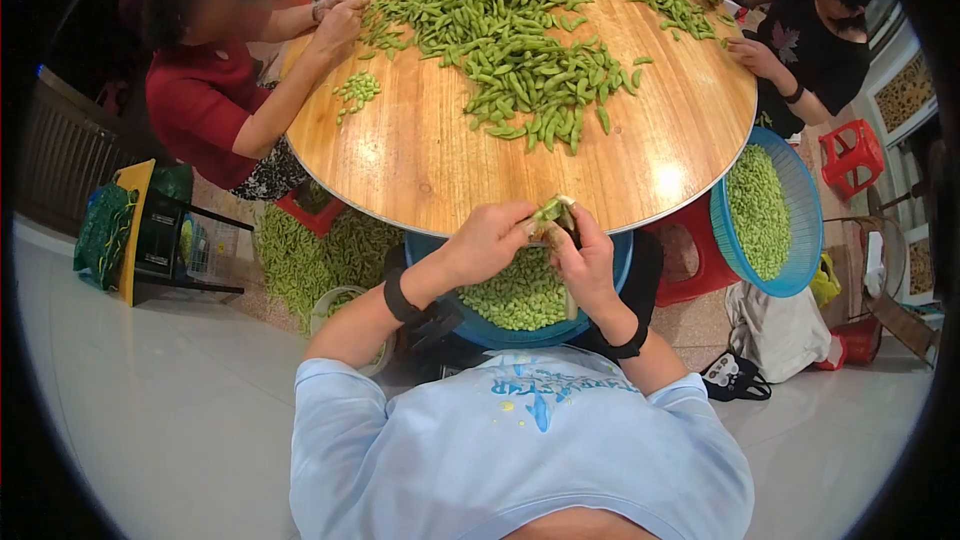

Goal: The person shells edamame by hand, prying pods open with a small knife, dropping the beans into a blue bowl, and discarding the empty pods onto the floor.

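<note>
Pinching a green pod between closed fingertips of left hand and right hand; holding it at the near edge of the counter, over a blue basin of shelled beans; facing a big pod pile farther out on it.

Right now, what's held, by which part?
At least one pod, in the fingertips of the left hand and right hand; which part of it they grip is too small to tell.
</note>
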